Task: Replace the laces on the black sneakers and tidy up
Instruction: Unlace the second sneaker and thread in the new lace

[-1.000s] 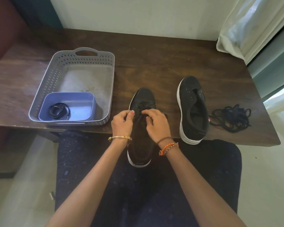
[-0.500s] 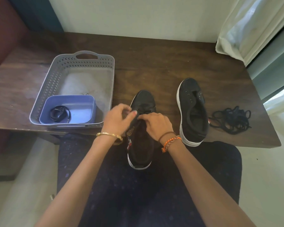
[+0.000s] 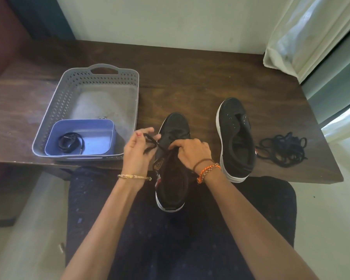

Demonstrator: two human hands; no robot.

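Working the lace [image 3: 153, 144] at the near sneaker [image 3: 171, 174], the left hand [image 3: 136, 151] pinches the loose end out to the side of the eyelets, fingers curled round it, while the right hand [image 3: 191, 151] grips the shoe at its throat, steadying it where it hangs half off the table [image 3: 190, 77] edge over the lap. Whether this lace is going in or coming out I cannot tell — only a short run crosses the eyelets. The second sneaker [image 3: 235, 136] stands just to the right, its eyelets bare, so at least 1 shoe has all its lacing left to do. A loose heap of dark laces [image 3: 284, 149] lies beside it, and 1 coiled lace [image 3: 70, 141] sits in the blue tub [image 3: 106, 125] inside the grey basket [image 3: 133, 93]. Tidying, by my reckoning, has not started.
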